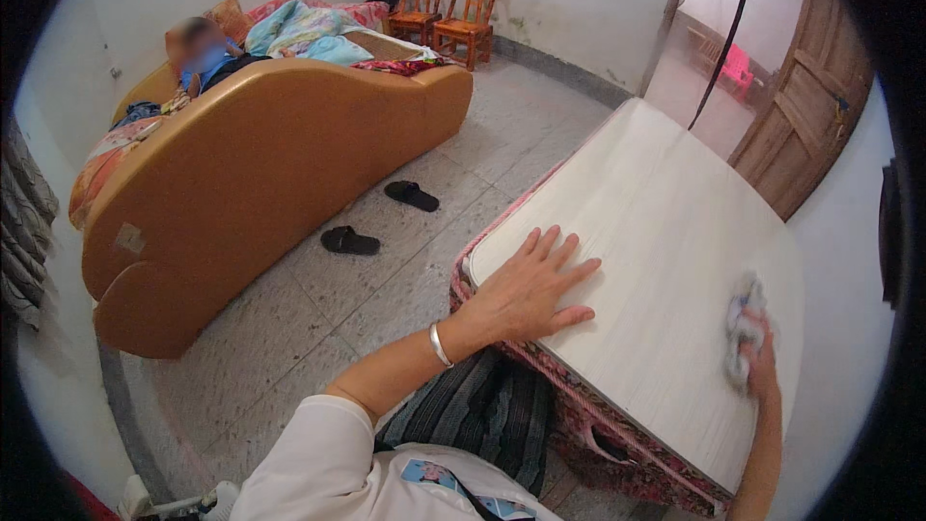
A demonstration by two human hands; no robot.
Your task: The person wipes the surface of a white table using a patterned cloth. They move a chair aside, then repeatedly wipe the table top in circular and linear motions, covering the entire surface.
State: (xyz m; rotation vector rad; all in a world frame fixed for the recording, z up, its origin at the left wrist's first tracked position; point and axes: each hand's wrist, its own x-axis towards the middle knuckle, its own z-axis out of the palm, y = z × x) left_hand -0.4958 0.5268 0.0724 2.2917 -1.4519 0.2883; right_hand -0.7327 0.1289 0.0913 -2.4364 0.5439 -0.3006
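My left hand [535, 289] lies with fingers spread on the near left part of a white tabletop [637, 203]; nothing is in it. A silver bangle [441, 344] circles that wrist. Over at the table's right side, my right hand [759, 357] is closed on a crumpled grey-white cloth [743, 328] pressed to the surface. Both that hand and the cloth are slightly blurred. Below the top hangs a dark red patterned table skirt [617, 444] with a pink trim.
A tan bed [280, 164] stands at the left, with a person [207, 58] and bedding on it. Two black slippers [412, 196] lie on the tiled floor. Wooden chairs [468, 19] line the far wall. An open wooden door [805, 87] is beyond the table.
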